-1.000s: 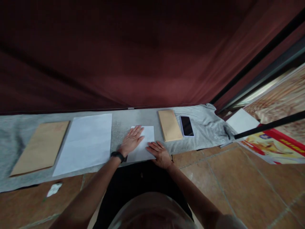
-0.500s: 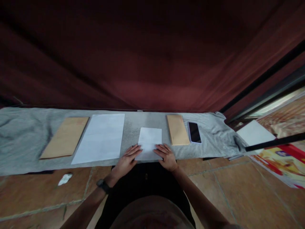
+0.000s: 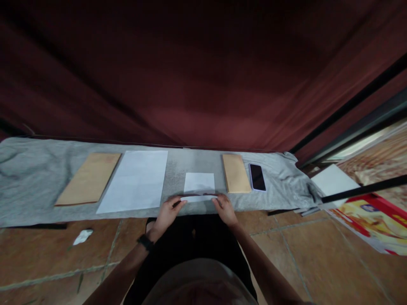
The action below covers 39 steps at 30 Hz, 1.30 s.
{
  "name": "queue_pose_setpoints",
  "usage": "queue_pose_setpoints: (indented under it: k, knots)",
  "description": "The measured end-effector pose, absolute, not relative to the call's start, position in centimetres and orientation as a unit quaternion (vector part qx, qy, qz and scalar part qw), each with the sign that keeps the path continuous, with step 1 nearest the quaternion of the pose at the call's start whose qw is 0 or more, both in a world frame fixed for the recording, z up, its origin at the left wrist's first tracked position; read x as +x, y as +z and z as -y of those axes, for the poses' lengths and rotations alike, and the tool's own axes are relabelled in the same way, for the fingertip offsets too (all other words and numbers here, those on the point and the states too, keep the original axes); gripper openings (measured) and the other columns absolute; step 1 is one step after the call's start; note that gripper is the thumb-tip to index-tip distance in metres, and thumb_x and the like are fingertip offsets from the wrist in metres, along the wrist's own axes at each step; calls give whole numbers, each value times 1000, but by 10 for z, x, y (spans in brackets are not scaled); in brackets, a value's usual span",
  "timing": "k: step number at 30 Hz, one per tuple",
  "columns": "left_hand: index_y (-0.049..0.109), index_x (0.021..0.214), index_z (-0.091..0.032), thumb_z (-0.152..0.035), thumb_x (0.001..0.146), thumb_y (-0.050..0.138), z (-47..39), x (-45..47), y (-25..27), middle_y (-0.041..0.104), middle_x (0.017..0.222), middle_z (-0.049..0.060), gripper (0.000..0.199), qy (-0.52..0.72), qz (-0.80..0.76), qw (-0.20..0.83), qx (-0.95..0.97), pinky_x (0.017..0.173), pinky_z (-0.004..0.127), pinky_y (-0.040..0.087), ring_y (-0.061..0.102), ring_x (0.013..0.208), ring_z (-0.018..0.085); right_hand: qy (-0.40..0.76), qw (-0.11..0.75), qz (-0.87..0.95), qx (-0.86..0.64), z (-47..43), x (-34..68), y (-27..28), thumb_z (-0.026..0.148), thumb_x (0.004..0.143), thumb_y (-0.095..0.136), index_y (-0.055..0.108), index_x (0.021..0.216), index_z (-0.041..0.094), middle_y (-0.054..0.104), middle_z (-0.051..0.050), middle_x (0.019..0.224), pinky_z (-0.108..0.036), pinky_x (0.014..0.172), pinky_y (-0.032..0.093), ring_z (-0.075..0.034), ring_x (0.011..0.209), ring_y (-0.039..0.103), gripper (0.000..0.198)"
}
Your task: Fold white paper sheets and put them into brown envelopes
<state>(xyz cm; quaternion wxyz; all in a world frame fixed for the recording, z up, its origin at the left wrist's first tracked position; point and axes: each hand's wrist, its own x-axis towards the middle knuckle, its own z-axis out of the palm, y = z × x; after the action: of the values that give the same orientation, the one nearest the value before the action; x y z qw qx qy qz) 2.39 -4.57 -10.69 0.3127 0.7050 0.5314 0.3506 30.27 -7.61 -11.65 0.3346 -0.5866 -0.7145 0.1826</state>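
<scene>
A small white sheet of paper (image 3: pixel 199 183) is on the grey cloth in front of me, its near edge lifted and turned up into a narrow strip. My left hand (image 3: pixel 168 213) pinches the left end of that strip between thumb and fingers. At the strip's right end, my right hand (image 3: pixel 224 208) grips in the same way. To the left lies a stack of larger white paper (image 3: pixel 135 182), beside a large brown envelope (image 3: pixel 90 180). On the right is a smaller brown envelope stack (image 3: pixel 237 173).
A phone (image 3: pixel 257 177) with a dark screen rests right of the small envelopes. The grey cloth (image 3: pixel 286 186) covers a long narrow surface against a dark red curtain (image 3: pixel 203 84). A black bar and a red-and-yellow box (image 3: pixel 375 216) stand at the right. Crumpled white paper (image 3: pixel 83 237) lies on the tiled floor.
Both hands lay flat on the small sheet's sides before. Now they pinch its near edge, which has come up off the cloth and bends away from me.
</scene>
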Motion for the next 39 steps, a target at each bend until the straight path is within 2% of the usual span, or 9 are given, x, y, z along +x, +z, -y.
queue_pose_setpoints:
  k: [3, 9, 13, 18, 30, 35, 39]
  knots:
    - [68, 79, -20, -49, 92, 55, 37, 34, -102, 72, 78, 2, 34, 324, -590, 319, 667, 73, 29, 53, 67, 76, 18, 154, 299, 699, -631, 68, 297, -112, 36, 106, 43, 67, 92, 21, 71, -6, 90, -34, 89, 53, -21, 92, 66, 31]
    - [69, 88, -20, -41, 96, 51, 14, 51, -87, 72, 79, 1, 29, 258, -656, 301, 642, 66, 25, 44, 65, 73, 16, 133, 234, 667, -695, 50, 283, -98, 27, 103, 48, 64, 108, 20, 74, -6, 99, -27, 86, 51, -20, 93, 70, 18]
    - [70, 93, -21, -38, 97, 52, 2, 60, -79, 75, 86, 3, 26, 206, -679, 261, 655, 66, 25, 41, 66, 76, 17, 137, 191, 634, -737, 42, 277, -92, 25, 102, 50, 58, 127, 20, 76, -7, 111, -25, 82, 51, -20, 96, 72, 27]
    - [72, 93, -23, -41, 98, 50, -9, 67, -71, 76, 89, 4, 29, 137, -705, 229, 658, 61, 26, 37, 67, 76, 18, 141, 138, 618, -761, 33, 272, -85, 24, 102, 50, 51, 139, 19, 77, -8, 111, -26, 78, 52, -21, 91, 75, 37]
    - [73, 99, -23, -42, 98, 47, -6, 75, -65, 78, 97, 7, 32, 84, -726, 207, 651, 65, 28, 41, 71, 87, 23, 92, 117, 626, -766, 33, 267, -84, 24, 102, 49, 48, 142, 15, 76, -13, 113, -30, 84, 54, -24, 96, 76, 41]
    - [73, 102, -24, -43, 96, 49, -10, 78, -63, 78, 100, 7, 31, 70, -738, 206, 638, 65, 28, 42, 71, 89, 23, 91, 101, 614, -777, 28, 264, -81, 25, 103, 48, 51, 141, 13, 78, -13, 94, -29, 79, 54, -23, 87, 76, 39]
    - [73, 103, -24, -44, 97, 48, -17, 80, -61, 78, 102, 9, 33, 55, -746, 206, 631, 65, 29, 42, 72, 91, 24, 103, 92, 603, -786, 21, 265, -80, 25, 102, 50, 53, 140, 16, 78, -11, 89, -30, 76, 55, -23, 83, 77, 39]
